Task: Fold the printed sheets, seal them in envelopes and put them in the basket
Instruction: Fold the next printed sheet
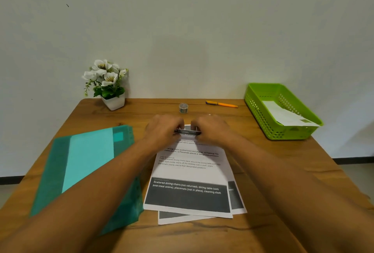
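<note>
Counter (283,171): wooden, it took up the lower half of the frame.

Teal mesh pouch (87,163): noted at lower left, with a pale envelope showing through it.

Printed sheets (190,173): stacked loosely at centre and fanned apart at the near corners.

Green basket (261,119): set at centre right, with one sealed envelope (287,116) already laid inside.

Left hand (162,131) and right hand (212,129): found side by side at the far edge of the top sheet (188,131), fingers curled. That edge was pinched and raised by both, and a dark header strip was turned up between them. The fingertips were hidden behind the knuckles.

Orange pen (221,104) and small roll (183,108): noted just beyond the hands.

Handling: the top sheet was judged light, thin and limp. It seemed likely to slide on the sheets beneath or drag one along, and to be easily creased askew. The far edge, held on both sides as seen, was judged the right place to take hold. An even pull toward the near edge was thought necessary for a square fold.
</note>
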Tool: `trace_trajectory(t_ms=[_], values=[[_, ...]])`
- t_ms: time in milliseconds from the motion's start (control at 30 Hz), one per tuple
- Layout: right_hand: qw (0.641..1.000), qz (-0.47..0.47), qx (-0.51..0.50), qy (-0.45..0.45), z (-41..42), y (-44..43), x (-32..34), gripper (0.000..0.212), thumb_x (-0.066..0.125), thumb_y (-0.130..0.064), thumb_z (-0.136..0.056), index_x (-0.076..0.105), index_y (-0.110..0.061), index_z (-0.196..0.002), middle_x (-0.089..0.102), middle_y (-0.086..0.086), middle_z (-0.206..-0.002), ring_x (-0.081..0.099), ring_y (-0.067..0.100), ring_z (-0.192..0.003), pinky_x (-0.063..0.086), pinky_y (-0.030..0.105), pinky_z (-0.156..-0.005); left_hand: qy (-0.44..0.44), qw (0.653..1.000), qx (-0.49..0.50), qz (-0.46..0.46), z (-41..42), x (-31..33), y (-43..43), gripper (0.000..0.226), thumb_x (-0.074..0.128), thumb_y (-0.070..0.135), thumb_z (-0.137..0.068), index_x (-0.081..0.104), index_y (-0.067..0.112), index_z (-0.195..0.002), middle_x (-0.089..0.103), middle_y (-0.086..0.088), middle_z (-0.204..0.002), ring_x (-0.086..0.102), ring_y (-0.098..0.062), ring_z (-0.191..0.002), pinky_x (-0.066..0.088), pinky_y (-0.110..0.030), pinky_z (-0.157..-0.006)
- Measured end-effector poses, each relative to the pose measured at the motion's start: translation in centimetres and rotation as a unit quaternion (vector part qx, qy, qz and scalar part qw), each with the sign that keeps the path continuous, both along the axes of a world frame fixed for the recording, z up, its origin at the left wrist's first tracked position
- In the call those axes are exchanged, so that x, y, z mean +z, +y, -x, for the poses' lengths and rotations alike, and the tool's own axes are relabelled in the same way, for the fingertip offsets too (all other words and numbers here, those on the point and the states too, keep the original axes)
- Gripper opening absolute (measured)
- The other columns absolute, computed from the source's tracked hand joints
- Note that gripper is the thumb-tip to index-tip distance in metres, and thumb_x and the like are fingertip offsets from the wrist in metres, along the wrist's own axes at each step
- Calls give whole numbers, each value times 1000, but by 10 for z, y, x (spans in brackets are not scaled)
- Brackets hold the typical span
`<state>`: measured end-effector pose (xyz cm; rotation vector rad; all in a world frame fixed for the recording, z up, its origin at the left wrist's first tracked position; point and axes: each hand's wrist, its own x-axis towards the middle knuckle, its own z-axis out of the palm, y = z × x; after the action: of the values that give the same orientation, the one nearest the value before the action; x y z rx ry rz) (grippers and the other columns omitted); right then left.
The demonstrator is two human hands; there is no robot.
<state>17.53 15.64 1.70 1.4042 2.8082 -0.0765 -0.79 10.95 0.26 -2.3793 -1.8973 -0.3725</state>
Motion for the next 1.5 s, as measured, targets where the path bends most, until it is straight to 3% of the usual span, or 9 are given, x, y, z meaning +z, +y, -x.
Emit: trace_trajectory(t_ms=[200,333,633,800,967,1067,1200,1300,1500], values=[[993,-73,27,-84,14,-9,-14,13,56,-30,-100,66,-21,-97,70,3,-101,67,28,-95,43,40,-91,161,987,-18,12,-11,-3,4,14,57,31,-95,66,25,-87,68,4,-87,63,-21,-76,43,-33,-65],[988,-103,47,-103,1,-10,-24,17,54,-33,-101,64,-20,-105,66,4,-104,66,27,-93,43,42,-92,195,980,-25,2,-6,-12,1,15,54,31,-98,66,24,-92,64,2,-87,63,-23,-78,53,-38,-76],[990,-98,25,-103,-49,-15,-26,23,54,-32,-102,60,-18,-119,67,5,-114,65,27,-99,42,36,-75,156,987,-40,-8,12,-34,-14,28,53,47,-99,66,25,-111,65,4,-96,63,-18,-84,55,-38,-75],[999,-12,7,-45,-62,-27,-28,73,37,-72,-99,45,-21,-151,55,8,-146,55,28,-125,45,42,-100,103,995,-19,7,4,-36,-34,72,10,70,-99,66,33,-124,67,3,-111,61,-16,-95,53,-38,-74],[1000,4,-5,-5,-57,-39,-31,71,24,-67,-104,47,-19,-151,47,8,-157,44,26,-140,37,44,-113,97,995,21,-16,-11,-37,-45,55,22,55,-104,67,30,-125,65,4,-121,54,-17,-109,47,-40,-89],[1000,4,-1,13,-43,-49,-42,60,32,-48,-109,34,-14,-158,34,10,-165,33,27,-150,29,43,-120,73,997,28,-1,-22,-44,-47,44,35,42,-104,55,22,-138,55,-1,-141,46,-22,-128,42,-43,-105],[995,16,-16,95,-21,-60,-69,56,32,-33,-111,29,-8,-160,28,12,-168,22,26,-156,16,40,-128,-9,995,37,91,-35,-54,-48,59,25,39,-109,20,15,-162,19,-5,-169,13,-26,-156,11,-44,-127],[994,31,-37,97,-20,-62,-79,61,23,-44,-112,20,-12,-164,16,6,-173,8,22,-160,5,39,-130,0,992,42,121,-35,-58,-48,62,18,43,-110,5,17,-164,2,-3,-172,-3,-24,-158,-1,-45,-127],[995,54,-67,44,-55,-53,-76,79,13,-66,-104,1,-18,-166,-3,-1,-174,-8,19,-160,-4,45,-129,28,986,55,154,-29,-58,-47,69,13,51,-108,-4,15,-163,-8,-5,-172,-10,-24,-158,-1,-48,-128]])
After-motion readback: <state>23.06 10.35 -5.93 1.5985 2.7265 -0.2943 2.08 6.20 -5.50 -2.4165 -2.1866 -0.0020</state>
